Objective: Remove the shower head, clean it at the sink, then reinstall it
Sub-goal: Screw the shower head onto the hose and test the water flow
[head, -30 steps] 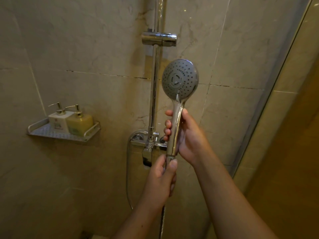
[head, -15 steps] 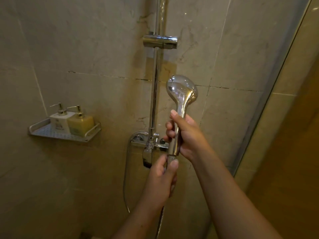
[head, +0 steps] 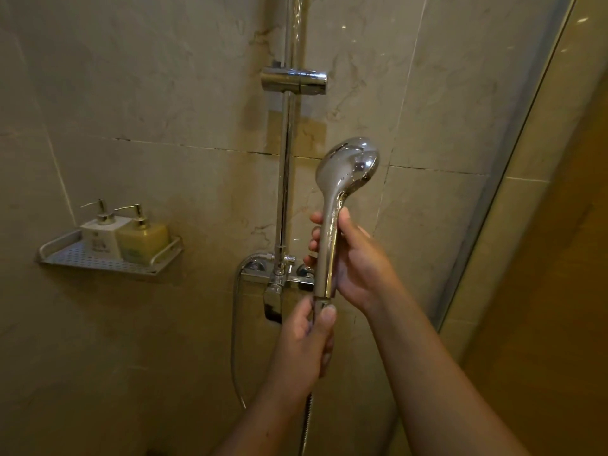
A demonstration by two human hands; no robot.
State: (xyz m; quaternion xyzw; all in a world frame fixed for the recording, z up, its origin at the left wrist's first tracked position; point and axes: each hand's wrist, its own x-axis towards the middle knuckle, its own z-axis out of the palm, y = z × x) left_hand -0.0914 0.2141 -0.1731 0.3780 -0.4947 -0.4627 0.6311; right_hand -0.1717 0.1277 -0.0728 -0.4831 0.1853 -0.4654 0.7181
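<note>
since a second ago the shower head [head: 347, 166] has been turned so its spray face points away and its shiny chrome back faces the camera. right hand [head: 357, 261] is wrapped around the upright handle, thumb on the near side, fingertips curling round from the left. left hand [head: 307, 340] is closed just below, pinching the fitting at the handle's base between thumb and fingers, where the metal hose [head: 306, 422] hangs down. behind stand the vertical rail [head: 286, 179], its holder bracket [head: 293, 80] above, and the mixer valve [head: 276, 278]. on the left, a wall shelf [head: 98, 263] carries two pump bottles [head: 126, 236].
</note>
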